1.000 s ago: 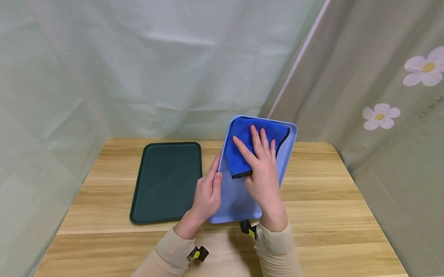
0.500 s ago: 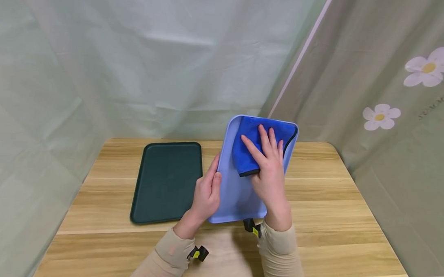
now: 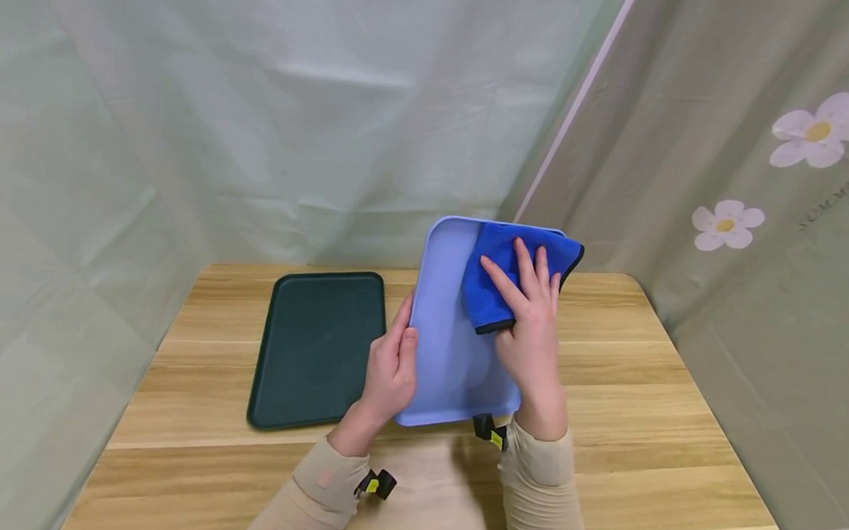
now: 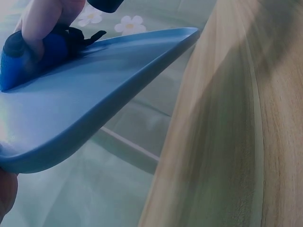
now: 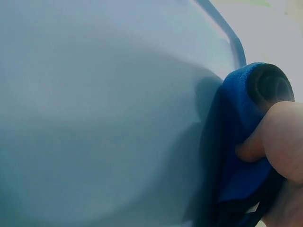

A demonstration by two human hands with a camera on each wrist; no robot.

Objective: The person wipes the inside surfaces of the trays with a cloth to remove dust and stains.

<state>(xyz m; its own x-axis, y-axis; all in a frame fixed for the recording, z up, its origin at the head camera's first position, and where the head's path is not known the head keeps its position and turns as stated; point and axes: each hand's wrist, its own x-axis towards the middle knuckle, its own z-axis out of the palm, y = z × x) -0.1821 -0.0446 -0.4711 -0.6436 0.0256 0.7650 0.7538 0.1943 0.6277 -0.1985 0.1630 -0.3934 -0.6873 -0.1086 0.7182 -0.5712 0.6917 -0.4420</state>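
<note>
The blue cloth [image 3: 483, 294] lay beneath the spread, mostly straight fingers of my right hand [image 3: 531, 327], which pressed it to the light blue tray [image 3: 442, 367], one corner sticking out past the rim. My left hand [image 3: 389, 365] grasped that tray's edge. Left of those fingers, a dark green tray [image 3: 318, 351] lay on the wooden table [image 3: 636, 428]; beyond, a pale curtain [image 3: 373, 123] hung

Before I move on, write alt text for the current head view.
A right hand presses a blue cloth onto a light-blue tray held by the left hand; a dark green tray lies left on a wooden table.
</note>
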